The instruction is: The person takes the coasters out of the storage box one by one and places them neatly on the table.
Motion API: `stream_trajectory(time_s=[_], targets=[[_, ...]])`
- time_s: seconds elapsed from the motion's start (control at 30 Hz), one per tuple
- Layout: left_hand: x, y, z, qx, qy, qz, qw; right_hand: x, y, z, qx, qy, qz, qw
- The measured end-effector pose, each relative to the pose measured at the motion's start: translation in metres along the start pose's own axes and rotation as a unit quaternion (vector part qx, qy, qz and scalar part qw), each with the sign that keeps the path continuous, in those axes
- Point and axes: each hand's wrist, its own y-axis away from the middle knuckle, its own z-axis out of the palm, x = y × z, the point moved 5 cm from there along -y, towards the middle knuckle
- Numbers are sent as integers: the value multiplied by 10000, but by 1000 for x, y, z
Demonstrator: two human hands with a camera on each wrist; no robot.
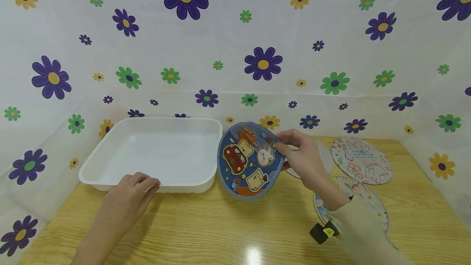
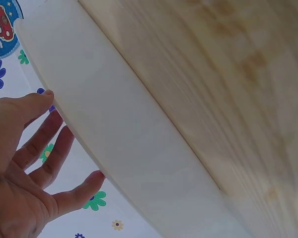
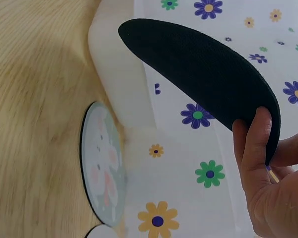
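My right hand pinches the right edge of a round blue mouse pad printed with cartoon animals and a red car. The pad is raised above the table, tilted and bent, beside the right end of a white plastic basin. Its plain dark underside shows in the right wrist view. At the basin's near rim is my left hand, its fingers bent over the edge and the thumb against the rim. In the left wrist view, some fingertips are hidden behind the rim.
On the table's right side lie a pink-flowered round pad, a pale one partly behind my right hand, and a floral one partly under my right forearm. A flower-patterned sheet hangs behind the wooden table.
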Motion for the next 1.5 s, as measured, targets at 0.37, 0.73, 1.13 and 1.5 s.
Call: stream_trajectory(time_s=[0.37,0.73,1.13,1.5], targets=[[1,-1,1,64,-31,82,9999,15,10,-24,-27,225,302,9993],[-1,0,4,-4,-19,15,10000,25,19,-32,-201,47,335,9992],[-1,0,2,-89,-29,-34,10000,49,28,-39,-377,-93,885,9953],[0,0,1,-46,-61,6,10000,71,35,-47,-365,60,1422,9891]])
